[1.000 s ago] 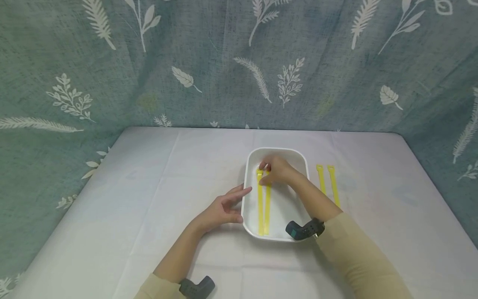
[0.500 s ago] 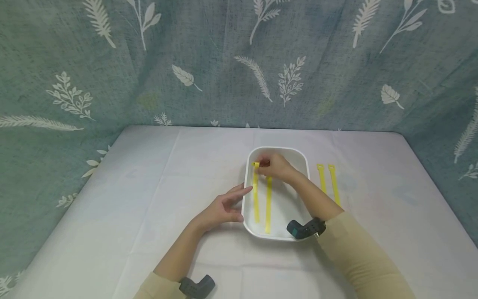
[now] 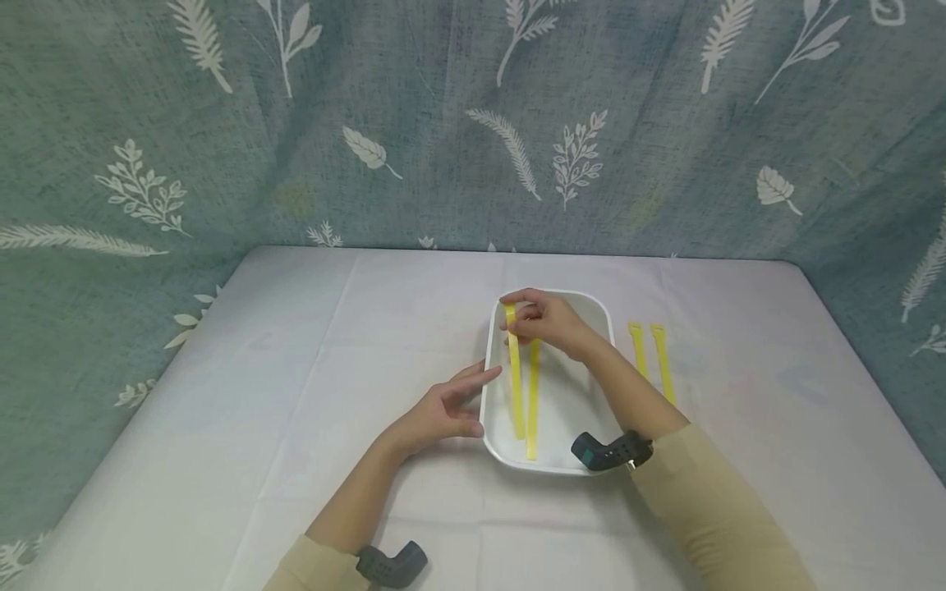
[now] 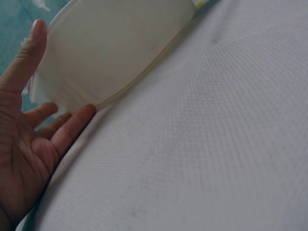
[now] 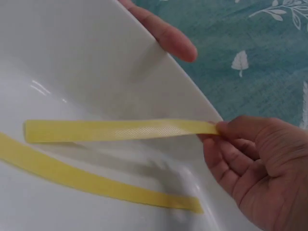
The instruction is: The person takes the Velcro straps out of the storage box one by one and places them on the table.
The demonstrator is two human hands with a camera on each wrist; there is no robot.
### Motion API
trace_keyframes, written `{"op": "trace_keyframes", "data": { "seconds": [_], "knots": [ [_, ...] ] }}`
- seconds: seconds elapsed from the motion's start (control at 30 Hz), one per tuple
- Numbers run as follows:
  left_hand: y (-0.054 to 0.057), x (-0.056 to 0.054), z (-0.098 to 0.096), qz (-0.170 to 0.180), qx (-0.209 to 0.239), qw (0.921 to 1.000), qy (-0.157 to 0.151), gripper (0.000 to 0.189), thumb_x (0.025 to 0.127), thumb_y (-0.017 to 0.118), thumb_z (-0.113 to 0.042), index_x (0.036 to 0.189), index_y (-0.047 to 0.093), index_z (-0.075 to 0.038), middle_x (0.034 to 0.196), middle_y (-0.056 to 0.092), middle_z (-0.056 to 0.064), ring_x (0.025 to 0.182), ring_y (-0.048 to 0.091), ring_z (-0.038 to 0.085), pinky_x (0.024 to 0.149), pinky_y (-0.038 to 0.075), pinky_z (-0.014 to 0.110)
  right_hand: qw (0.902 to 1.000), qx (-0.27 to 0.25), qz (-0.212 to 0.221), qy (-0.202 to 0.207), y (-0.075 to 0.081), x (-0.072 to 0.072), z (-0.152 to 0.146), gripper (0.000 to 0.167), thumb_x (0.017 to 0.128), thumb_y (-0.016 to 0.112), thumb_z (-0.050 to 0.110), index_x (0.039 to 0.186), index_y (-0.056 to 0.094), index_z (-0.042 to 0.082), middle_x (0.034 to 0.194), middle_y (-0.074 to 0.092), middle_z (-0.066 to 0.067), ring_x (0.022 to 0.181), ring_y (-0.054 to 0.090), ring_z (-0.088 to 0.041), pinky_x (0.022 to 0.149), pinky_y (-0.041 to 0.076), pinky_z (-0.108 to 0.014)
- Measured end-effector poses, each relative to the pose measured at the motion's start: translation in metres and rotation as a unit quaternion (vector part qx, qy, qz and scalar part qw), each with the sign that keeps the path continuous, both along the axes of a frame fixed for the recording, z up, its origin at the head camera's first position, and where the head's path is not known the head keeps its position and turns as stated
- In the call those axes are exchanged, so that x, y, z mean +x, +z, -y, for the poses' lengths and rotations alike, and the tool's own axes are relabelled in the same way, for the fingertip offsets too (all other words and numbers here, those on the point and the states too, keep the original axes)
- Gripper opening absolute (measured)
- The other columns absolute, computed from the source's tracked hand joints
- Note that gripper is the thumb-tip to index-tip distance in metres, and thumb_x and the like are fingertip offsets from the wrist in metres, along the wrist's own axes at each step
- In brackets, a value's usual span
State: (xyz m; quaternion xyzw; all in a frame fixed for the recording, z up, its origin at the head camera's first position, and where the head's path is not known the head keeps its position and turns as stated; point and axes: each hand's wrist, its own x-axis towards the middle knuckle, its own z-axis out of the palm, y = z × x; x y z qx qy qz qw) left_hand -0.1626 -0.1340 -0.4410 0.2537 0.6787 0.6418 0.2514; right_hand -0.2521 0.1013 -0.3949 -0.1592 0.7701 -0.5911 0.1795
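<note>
My left grip (image 3: pixel 442 413), fingers apart, rests against the tray (image 3: pixel 572 402). Inside, the yellow strip (image 3: pixel 516 377), flat a second ago, now rises at its far end, pinched in my right grip (image 3: pixel 548 320), singled out from its neighbour (image 3: pixel 533 402); two strips (image 3: pixel 663 361) lie on the desk (image 3: pixel 754 410).

The right fingers (image 5: pixel 219 163) hide one end of the held strap (image 5: pixel 120 130).
</note>
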Motion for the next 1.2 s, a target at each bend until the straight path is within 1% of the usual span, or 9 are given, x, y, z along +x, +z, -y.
{"op": "trace_keyframes", "data": {
  "seconds": [0.13, 0.27, 0.37, 0.47, 0.57, 0.77, 0.9, 1.03, 1.2],
  "knots": [
    [0.001, 0.0, 0.0, -0.003, -0.003, 1.0, 0.001, 0.077, 0.078, 0.077, -0.013, 0.145, 0.039, -0.017, 0.158, 0.015, 0.004, 0.12, 0.054, 0.037, 0.088, 0.054, 0.034, 0.9988, -0.048, 0.006, 0.004, 0.002, 0.0, -0.004, 0.036, 0.091, 0.059, 0.005, 0.126, 0.056, 0.0, 0.11, 0.065, -0.023, 0.086, 0.069, -0.025, 0.077, 0.058, -0.036],
    [0.0, 0.0, 0.0, -0.001, 0.002, 1.0, 0.001, 0.077, 0.078, 0.077, -0.012, 0.145, 0.039, -0.016, 0.158, 0.015, 0.004, 0.121, 0.053, 0.037, 0.088, 0.054, 0.035, 0.9972, -0.073, 0.013, 0.005, 0.003, 0.002, -0.003, 0.033, 0.089, 0.06, 0.002, 0.122, 0.057, -0.004, 0.113, 0.063, -0.023, 0.084, 0.069, -0.02, 0.077, 0.058, -0.036],
    [0.0, 0.001, 0.0, 0.002, 0.006, 1.0, 0.0, 0.077, 0.078, 0.077, -0.012, 0.145, 0.039, -0.015, 0.158, 0.015, 0.004, 0.121, 0.053, 0.037, 0.088, 0.054, 0.035, 0.9965, -0.082, 0.01, 0.014, 0.005, 0.004, -0.003, 0.036, 0.086, 0.063, -0.001, 0.122, 0.057, -0.004, 0.117, 0.06, -0.023, 0.081, 0.067, -0.014, 0.078, 0.058, -0.034],
    [0.0, 0.001, 0.0, 0.003, 0.007, 1.0, -0.002, 0.077, 0.079, 0.077, -0.012, 0.145, 0.039, -0.015, 0.158, 0.015, 0.005, 0.117, 0.056, 0.037, 0.088, 0.054, 0.035, 0.9965, -0.078, 0.005, 0.031, 0.006, 0.005, -0.004, 0.043, 0.083, 0.067, -0.003, 0.124, 0.056, -0.001, 0.126, 0.057, -0.02, 0.082, 0.065, -0.013, 0.078, 0.057, -0.032],
    [0.0, 0.001, 0.0, 0.003, 0.006, 1.0, -0.003, 0.077, 0.079, 0.076, -0.013, 0.146, 0.038, -0.015, 0.158, 0.015, 0.005, 0.117, 0.056, 0.037, 0.088, 0.054, 0.036, 0.9962, -0.067, 0.004, 0.055, 0.006, 0.006, -0.006, 0.051, 0.082, 0.069, -0.001, 0.13, 0.053, 0.004, 0.137, 0.051, -0.015, 0.083, 0.066, -0.016, 0.076, 0.058, -0.033],
    [-0.001, 0.0, 0.0, 0.001, 0.002, 1.0, 0.002, 0.077, 0.078, 0.077, -0.014, 0.145, 0.039, -0.014, 0.158, 0.014, 0.007, 0.122, 0.051, 0.038, 0.088, 0.054, 0.035, 0.9944, -0.064, 0.018, 0.082, 0.006, 0.006, -0.013, 0.072, 0.081, 0.069, -0.003, 0.145, 0.038, 0.011, 0.154, 0.028, -0.006, 0.087, 0.069, -0.026, 0.074, 0.059, -0.035],
    [-0.001, 0.0, 0.001, 0.0, 0.0, 1.0, 0.004, 0.078, 0.077, 0.078, -0.015, 0.145, 0.039, -0.014, 0.158, 0.014, 0.007, 0.123, 0.051, 0.038, 0.088, 0.054, 0.035, 0.9936, -0.072, 0.027, 0.083, 0.007, 0.005, -0.017, 0.082, 0.081, 0.068, -0.006, 0.149, 0.029, 0.017, 0.158, 0.017, -0.002, 0.088, 0.07, -0.023, 0.074, 0.059, -0.034],
    [-0.002, 0.001, 0.001, -0.002, 0.0, 1.0, 0.002, 0.08, 0.076, 0.079, -0.018, 0.145, 0.039, -0.014, 0.158, 0.015, 0.007, 0.118, 0.055, 0.038, 0.087, 0.054, 0.035, 0.9929, -0.079, 0.034, 0.082, 0.011, 0.006, -0.021, 0.089, 0.08, 0.068, -0.008, 0.151, 0.023, 0.021, 0.159, 0.011, 0.001, 0.087, 0.07, -0.018, 0.074, 0.059, -0.034],
    [-0.002, 0.001, 0.001, -0.004, 0.001, 1.0, 0.004, 0.08, 0.076, 0.079, -0.018, 0.145, 0.039, -0.013, 0.158, 0.015, 0.007, 0.115, 0.057, 0.037, 0.088, 0.054, 0.034, 0.9925, -0.079, 0.036, 0.086, 0.021, 0.008, -0.026, 0.095, 0.078, 0.069, -0.008, 0.152, 0.019, 0.024, 0.16, 0.005, 0.0, 0.087, 0.07, -0.022, 0.076, 0.058, -0.035]
  ]
}}
